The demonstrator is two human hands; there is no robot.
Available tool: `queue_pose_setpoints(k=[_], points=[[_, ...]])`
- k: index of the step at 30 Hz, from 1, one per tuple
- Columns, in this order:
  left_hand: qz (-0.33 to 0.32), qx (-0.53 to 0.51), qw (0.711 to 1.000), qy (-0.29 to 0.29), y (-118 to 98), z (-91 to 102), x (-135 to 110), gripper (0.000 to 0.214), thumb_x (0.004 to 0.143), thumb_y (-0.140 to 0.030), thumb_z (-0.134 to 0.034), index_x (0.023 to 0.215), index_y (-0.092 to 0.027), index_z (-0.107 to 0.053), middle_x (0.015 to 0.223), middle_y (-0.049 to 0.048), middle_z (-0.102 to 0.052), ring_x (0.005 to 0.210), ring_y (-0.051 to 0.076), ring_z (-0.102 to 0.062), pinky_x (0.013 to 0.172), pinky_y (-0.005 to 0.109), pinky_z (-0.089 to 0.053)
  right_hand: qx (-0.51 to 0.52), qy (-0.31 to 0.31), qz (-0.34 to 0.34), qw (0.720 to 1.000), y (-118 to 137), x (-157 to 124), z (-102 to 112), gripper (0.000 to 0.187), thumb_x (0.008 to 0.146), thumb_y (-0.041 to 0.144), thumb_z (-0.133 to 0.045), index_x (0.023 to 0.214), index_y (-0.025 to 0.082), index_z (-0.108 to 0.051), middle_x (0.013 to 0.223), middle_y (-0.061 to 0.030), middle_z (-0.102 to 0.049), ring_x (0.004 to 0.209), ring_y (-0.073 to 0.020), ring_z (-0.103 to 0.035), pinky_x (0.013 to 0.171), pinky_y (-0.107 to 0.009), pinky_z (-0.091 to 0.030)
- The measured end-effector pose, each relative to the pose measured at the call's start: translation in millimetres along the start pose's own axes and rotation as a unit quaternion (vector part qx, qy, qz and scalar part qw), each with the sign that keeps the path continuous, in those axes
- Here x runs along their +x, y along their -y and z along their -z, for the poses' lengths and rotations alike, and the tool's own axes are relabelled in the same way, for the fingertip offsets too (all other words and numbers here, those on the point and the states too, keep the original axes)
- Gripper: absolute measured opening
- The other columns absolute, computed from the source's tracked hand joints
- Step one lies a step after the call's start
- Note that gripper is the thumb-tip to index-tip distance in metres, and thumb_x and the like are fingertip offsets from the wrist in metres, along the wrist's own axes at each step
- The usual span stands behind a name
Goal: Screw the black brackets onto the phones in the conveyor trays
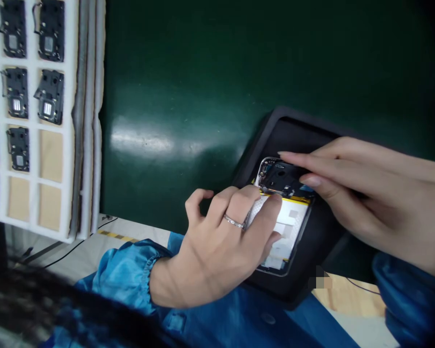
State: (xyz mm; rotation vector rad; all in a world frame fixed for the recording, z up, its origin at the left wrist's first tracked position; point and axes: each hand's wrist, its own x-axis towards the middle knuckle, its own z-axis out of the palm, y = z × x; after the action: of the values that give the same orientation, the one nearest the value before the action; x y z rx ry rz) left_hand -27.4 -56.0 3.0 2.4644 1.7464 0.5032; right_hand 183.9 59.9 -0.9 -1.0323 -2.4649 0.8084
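An opened smartphone (pixel 293 227) lies tilted on a black rimmed tray (pixel 275 126), its silvery-white battery and yellow strip showing. At its upper end sits a black plastic module (pixel 281 177), which looks like the ones in the foam tray. My left hand (pixel 221 246), with a ring on one finger, is curled over the phone's left side, its thumb at the module's lower edge. From the right, my right hand (pixel 373 193) pinches the module's right end between thumb and fingertips. The fingers hide the phone's upper right corner.
Stacked white foam trays (pixel 69 145) stand at the left, their compartments holding several black modules (pixel 50 96); a few compartments show bare tan bottoms. A green mat (pixel 174 96) covers the table. A dark cable (pixel 68 253) runs below the table's front edge.
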Motion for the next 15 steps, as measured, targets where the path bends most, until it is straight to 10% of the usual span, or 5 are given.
queue_pose_setpoints(k=[15], points=[[-0.010,0.046,0.999,-0.002,-3.5,-6.7,-2.5,0.039,0.121,-0.039,-0.054,0.141,-0.022,-0.083,0.119,0.0080,-0.082,0.109,0.027,-0.068,0.101,0.051,-0.046,0.007,-0.002,-0.034,0.999,-1.7,-1.6,-1.7,0.035,0.101,0.029,-0.046,0.133,0.023,-0.058,0.112,-0.0037,-0.062,0.097,-0.0080,-0.059,0.082,-0.029,-0.046]])
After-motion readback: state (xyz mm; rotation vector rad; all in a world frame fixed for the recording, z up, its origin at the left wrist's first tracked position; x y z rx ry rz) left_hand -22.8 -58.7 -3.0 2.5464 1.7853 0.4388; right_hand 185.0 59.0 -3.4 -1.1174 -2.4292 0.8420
